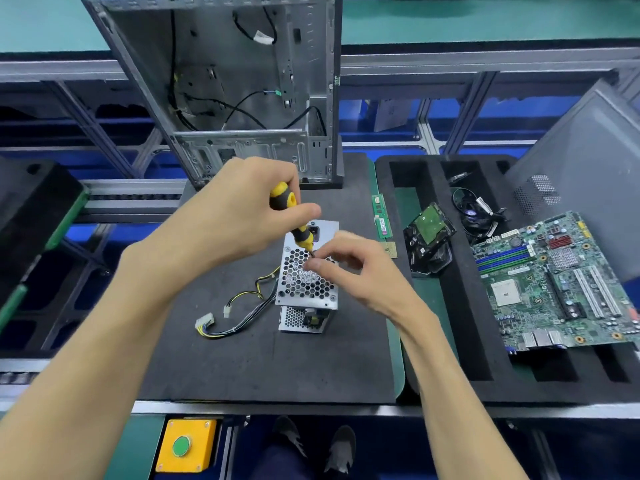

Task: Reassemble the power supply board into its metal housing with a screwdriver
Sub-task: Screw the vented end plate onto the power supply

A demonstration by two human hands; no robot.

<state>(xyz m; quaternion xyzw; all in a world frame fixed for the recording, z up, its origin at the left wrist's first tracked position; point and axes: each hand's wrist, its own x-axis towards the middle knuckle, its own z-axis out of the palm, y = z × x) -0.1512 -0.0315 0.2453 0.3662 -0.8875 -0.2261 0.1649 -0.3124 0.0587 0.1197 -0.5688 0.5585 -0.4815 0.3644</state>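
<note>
Wrapped around the yellow and black screwdriver (pixel 292 216) is the left hand (pixel 242 216), fingers curled tight on the handle. It holds the tool tilted, with the tip down on the metal box (pixel 306 289). The right hand (pixel 353 268) pinches something tiny at the tip, thumb and first finger close together. It looks like a screw, but it is too small to be sure.

The box stands on end on the dark mat (pixel 259 358), its holey side facing up. The tip touches that side near its top edge. Wires (pixel 242 317) trail out to the left of the box.

To do this step well, I think the tool should stand straight over the hole, not lean. The right fingers should keep the little piece steady until it catches. Turn slowly at first. If it slips, it could drop through the holes into the box.
</note>
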